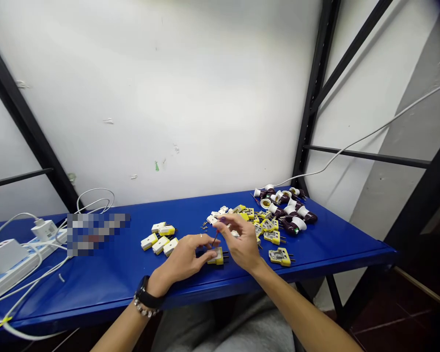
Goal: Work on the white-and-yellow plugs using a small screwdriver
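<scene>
The left hand [183, 256] pins a yellow-and-white plug [216, 256] lying prongs-right, the right hand [240, 242] pinching a thin dark screwdriver [215, 238] just above it.

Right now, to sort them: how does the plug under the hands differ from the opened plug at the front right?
The plug under the hands is touched by the left hand; the opened plug lies untouched. The first shows a pale side; the second, its open grey interior. Both are yellow, prongs pointing right.
</scene>
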The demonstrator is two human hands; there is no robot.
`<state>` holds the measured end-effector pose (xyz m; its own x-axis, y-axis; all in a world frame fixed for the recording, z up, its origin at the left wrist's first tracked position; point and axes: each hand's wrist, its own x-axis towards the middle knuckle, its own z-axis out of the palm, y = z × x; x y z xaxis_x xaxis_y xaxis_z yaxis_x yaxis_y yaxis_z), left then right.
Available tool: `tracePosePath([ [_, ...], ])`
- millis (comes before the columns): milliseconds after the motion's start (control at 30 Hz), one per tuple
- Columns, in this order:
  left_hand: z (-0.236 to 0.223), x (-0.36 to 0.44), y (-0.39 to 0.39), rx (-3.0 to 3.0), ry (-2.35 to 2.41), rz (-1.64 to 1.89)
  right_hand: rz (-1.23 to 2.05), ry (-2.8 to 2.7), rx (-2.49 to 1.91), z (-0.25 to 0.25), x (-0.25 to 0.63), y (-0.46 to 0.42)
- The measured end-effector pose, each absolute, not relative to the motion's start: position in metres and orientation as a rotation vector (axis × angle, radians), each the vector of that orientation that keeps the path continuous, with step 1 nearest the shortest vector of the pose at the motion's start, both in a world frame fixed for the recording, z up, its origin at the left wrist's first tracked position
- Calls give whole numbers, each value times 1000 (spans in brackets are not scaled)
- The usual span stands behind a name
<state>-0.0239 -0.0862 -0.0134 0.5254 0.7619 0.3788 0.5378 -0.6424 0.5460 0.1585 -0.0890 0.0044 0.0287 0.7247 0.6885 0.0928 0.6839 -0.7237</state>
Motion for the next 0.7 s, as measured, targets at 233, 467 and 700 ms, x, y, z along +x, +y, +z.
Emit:
tracePosePath([
  [233, -4, -38, -95, 2606, 1214, 646, 418, -1543, -880, 21, 218, -100],
  [467, 9, -112, -84, 2500, 1855, 957, 219, -1948, -1449, 19, 311, -114],
  [700, 1, -139, -75, 2341, 2128, 683, 376, -2094, -1605, 3, 333, -129],
])
